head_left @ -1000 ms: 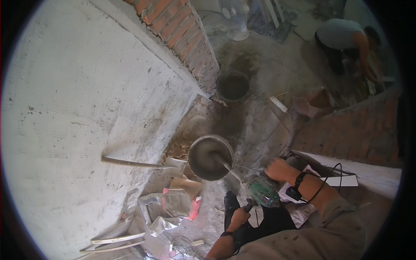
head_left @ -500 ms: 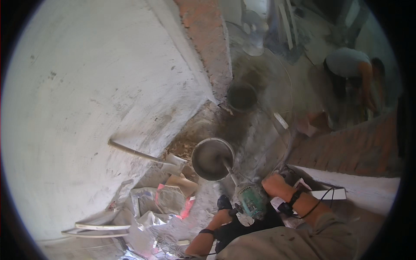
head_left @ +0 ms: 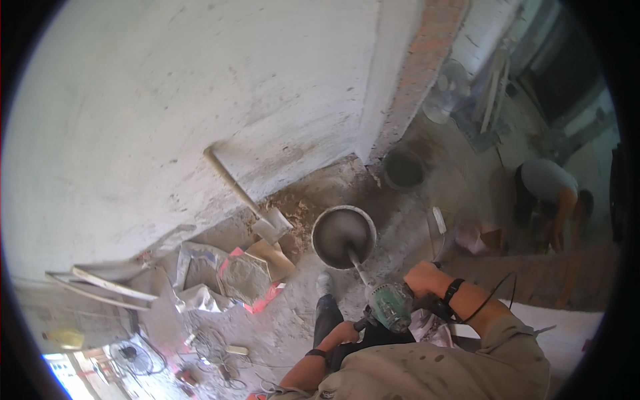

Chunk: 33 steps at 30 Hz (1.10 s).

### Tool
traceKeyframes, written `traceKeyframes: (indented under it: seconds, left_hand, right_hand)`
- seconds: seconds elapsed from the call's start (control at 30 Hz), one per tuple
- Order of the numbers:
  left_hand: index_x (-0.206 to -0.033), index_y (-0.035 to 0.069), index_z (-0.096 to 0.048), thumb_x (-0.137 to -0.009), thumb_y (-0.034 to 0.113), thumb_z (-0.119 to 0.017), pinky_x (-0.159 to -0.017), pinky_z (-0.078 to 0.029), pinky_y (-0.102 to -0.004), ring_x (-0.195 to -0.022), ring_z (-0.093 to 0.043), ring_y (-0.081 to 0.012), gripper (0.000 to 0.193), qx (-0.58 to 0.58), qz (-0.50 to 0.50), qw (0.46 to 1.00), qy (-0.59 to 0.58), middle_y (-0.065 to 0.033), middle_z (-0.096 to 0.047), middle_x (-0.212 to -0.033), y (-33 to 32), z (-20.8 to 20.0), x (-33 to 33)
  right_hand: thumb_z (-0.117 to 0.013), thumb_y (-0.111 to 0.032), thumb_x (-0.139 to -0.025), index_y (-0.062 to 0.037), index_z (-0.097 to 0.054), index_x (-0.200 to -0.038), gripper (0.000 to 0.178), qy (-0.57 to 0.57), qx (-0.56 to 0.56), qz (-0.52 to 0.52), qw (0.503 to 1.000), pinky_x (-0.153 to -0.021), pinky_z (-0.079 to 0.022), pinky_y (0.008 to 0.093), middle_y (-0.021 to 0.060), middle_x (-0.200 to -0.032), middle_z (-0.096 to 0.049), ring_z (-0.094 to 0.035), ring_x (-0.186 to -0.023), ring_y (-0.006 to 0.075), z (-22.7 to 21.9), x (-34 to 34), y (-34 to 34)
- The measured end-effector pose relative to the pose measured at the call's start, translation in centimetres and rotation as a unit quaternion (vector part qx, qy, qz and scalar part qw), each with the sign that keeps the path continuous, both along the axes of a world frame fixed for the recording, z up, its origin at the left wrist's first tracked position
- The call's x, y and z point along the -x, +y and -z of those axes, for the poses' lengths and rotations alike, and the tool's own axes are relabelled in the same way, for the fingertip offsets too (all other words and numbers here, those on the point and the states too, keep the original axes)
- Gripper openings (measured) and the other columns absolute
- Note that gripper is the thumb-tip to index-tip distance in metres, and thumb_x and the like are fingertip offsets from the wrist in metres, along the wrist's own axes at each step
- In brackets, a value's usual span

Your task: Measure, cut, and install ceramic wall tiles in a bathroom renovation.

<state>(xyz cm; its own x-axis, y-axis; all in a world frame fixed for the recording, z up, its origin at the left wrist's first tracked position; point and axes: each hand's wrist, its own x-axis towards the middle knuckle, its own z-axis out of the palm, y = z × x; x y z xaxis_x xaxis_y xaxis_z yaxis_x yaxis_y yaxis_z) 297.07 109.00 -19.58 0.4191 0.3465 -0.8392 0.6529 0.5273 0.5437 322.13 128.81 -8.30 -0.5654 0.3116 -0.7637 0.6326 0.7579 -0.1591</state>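
Note:
My left hand is closed round the left side handle of a green hand-held power mixer. On the mixer's other side my right hand grips the right handle. The mixer tilts, its metal shaft running down into a round bucket. Smooth grey wet mortar fills part of the bucket, and the shaft's lower end is hidden in it. A black cord hangs in a loop by my right forearm.
A shovel leans on the white wall. Near it lie an opened sack of grey powder and crumpled sheeting. Another bucket stands beyond, by the brick edge. A person bends over at the right. A fan and cables lie lower left.
My view has turned, so the wall, shovel and buckets sit differently, and more floor shows at lower left. Both hands still hold the mixer, its shaft still in the bucket.

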Motion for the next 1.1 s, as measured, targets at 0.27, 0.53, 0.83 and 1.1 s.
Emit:
traceKeyframes:
  seconds: [0.27, 0.53, 0.83, 1.1]
  left_hand:
    - [-0.082, 0.005, -0.069, -0.068, 0.018, -0.062, -0.050, -0.049, -0.0361, -0.053, -0.062, -0.0223, 0.020, 0.015, -0.041, 0.999, 0.027, -0.0072, -0.063, -0.060, 1.7, -2.9, 3.7]
    - [-0.101, 0.006, -0.069, -0.072, 0.023, -0.061, -0.070, -0.056, -0.0396, -0.076, -0.071, -0.0286, 0.035, -0.034, -0.164, 0.984, 0.058, -0.0164, -0.072, -0.085, 2.3, -3.8, 1.5]
    - [-0.095, 0.002, -0.071, -0.071, 0.029, -0.063, -0.082, -0.052, -0.0458, -0.093, -0.066, -0.0400, 0.037, -0.107, -0.077, 0.991, 0.037, -0.0258, -0.068, -0.093, 3.8, -0.1, 1.3]
    - [-0.088, 0.000, -0.072, -0.069, 0.022, -0.063, -0.070, -0.054, -0.0438, -0.079, -0.069, -0.0369, 0.030, -0.062, 0.019, 0.997, 0.034, -0.0231, -0.069, -0.082, 4.9, 0.9, 0.5]
  right_hand:
    - [-0.073, -0.024, -0.061, -0.0096, -0.072, -0.078, 0.022, 0.013, -0.003, -0.018, 1.000, -0.067, -0.054, 0.0431, 0.0125, -0.079, -0.071, -0.070, -0.078, 0.0305, -1.8, 4.5, 2.3]
    - [-0.069, -0.022, -0.065, -0.0135, -0.071, -0.072, 0.011, 0.044, -0.121, -0.092, 0.987, -0.065, -0.053, 0.0392, 0.0073, -0.077, -0.072, -0.070, -0.077, 0.0255, -2.5, 7.5, 6.3]
    - [-0.069, -0.018, -0.064, -0.0122, -0.071, -0.074, 0.013, 0.016, -0.124, -0.054, 0.991, -0.066, -0.052, 0.0390, 0.0088, -0.078, -0.072, -0.070, -0.075, 0.0262, -2.4, 4.9, 5.1]
    - [-0.069, -0.022, -0.063, -0.0086, -0.071, -0.077, 0.020, -0.047, -0.051, -0.009, 0.998, -0.066, -0.054, 0.0442, 0.0153, -0.081, -0.070, -0.069, -0.075, 0.0346, -1.3, 0.3, 2.8]
